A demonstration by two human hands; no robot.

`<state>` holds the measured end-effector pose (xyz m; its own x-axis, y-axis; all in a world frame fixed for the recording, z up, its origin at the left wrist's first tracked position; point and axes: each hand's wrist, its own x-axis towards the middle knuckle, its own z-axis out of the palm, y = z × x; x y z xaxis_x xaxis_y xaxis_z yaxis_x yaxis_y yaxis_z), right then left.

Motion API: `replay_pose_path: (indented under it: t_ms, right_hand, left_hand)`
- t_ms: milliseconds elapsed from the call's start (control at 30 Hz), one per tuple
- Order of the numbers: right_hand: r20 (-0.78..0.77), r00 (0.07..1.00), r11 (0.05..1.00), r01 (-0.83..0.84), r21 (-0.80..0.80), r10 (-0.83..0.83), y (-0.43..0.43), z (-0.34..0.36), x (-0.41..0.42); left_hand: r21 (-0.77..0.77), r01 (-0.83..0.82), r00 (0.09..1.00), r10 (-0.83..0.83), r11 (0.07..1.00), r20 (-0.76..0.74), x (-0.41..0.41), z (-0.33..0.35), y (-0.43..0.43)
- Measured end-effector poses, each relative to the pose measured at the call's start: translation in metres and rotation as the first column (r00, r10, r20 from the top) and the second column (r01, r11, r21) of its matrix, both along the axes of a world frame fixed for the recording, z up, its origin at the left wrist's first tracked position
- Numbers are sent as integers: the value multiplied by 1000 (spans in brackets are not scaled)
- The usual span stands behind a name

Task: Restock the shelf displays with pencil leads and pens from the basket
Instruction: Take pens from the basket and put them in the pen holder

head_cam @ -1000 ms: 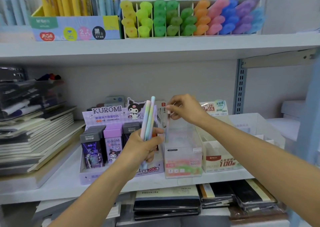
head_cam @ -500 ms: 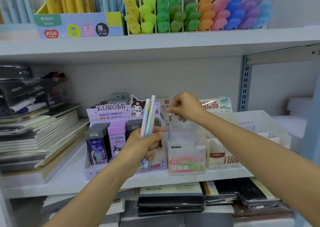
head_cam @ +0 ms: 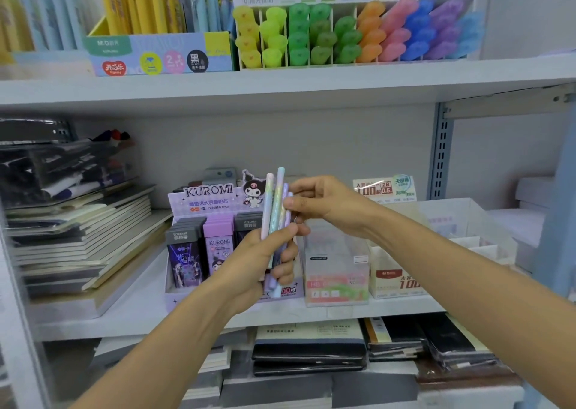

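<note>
My left hand (head_cam: 265,259) grips a bunch of thin pastel pencil-lead tubes (head_cam: 274,209), held upright in front of the middle shelf. My right hand (head_cam: 321,204) has its thumb and fingers pinched on the rightmost purple tube of that bunch. Behind the hands stands the purple KUROMI display box (head_cam: 212,196) with dark and lilac lead cases. To its right is a clear lead display box (head_cam: 336,268) with a pink and green front, partly hidden by my right wrist. The basket is not in view.
A beige lead box marked 100 (head_cam: 396,280) and a white divided tray (head_cam: 467,227) stand to the right. Stacked notebooks (head_cam: 78,237) fill the left of the shelf. Highlighters (head_cam: 343,34) and pens (head_cam: 149,6) sit on the upper shelf, dark notebooks (head_cam: 308,349) below.
My right hand has left the clear display box and moved left to the bunch in my left hand, pinching one tube. The left hand has hardly moved.
</note>
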<state>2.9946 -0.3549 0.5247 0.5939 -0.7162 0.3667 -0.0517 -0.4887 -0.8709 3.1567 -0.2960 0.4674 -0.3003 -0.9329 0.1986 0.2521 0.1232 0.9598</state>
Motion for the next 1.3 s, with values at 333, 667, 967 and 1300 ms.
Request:
replay_pose_path:
  t_ms: [333,667,967,1300]
  right_hand:
    - [331,900,956,291,35,-286,8,8,-20]
    - [-153,942,932,254,-259,-299,24,5,-39]
    - [-187,970,981,129,-145,-155,33,-17,-28]
    - [-1,975,945,216,-246,-223,32,0,-17]
  left_hand:
    - [0,-242,970,242,970,35,15,3,10]
    - [-76,-527,850,522,846,-74,26,12,7]
    - [-26,-554,826,546,832,-139,-2,18,13]
    - [-179,-525,849,527,832,-42,-10,20,9]
